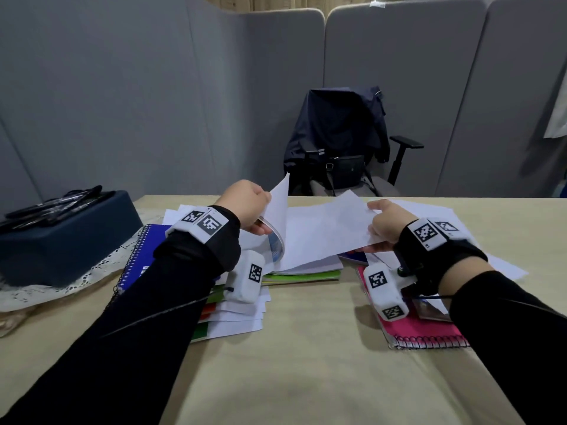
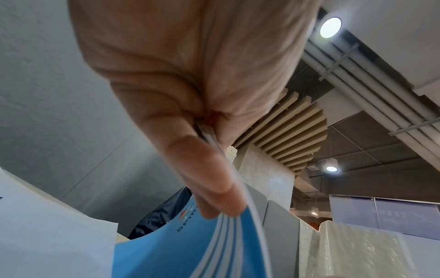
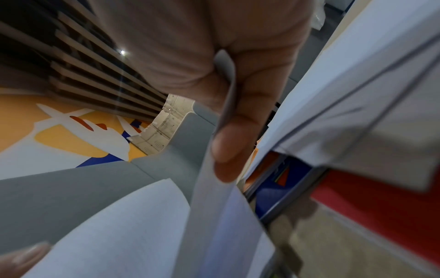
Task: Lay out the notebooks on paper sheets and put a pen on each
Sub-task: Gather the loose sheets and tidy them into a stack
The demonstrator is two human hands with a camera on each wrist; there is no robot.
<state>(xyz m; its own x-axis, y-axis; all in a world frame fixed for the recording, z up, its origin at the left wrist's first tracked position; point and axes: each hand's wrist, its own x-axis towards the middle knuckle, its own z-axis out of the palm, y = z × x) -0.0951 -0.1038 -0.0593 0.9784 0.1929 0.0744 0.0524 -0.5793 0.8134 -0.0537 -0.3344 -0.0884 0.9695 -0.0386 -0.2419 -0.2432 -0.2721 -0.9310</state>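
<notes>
Left hand (image 1: pixel 245 207) fingers pinch a light-blue notebook (image 2: pixel 190 244) cover; right hand (image 1: pixel 388 223) fingers clamp a paper sheet (image 1: pixel 322 231) between them.

The head view looks forward and down from above the worktop (image 1: pixel 306 363), taking in both forearms, the scattered notebooks and paper, and beyond them grey partition panels (image 1: pixel 122 87) and an office chair (image 1: pixel 343 142).

The left wrist view sits hard against the left hand (image 2: pixel 190 75), facing along the thumb and upward, so ceiling lights and slats fill its right side; the blue notebook cover (image 2: pixel 178 250) it shares with the head view (image 1: pixel 277 242) lies very near the lens.

The right wrist view is equally close to the right hand (image 3: pixel 214 56), tilted up toward ceiling slats. Its white sheet (image 3: pixel 209 188) appears in the head view (image 1: pixel 325 228) too.
</notes>
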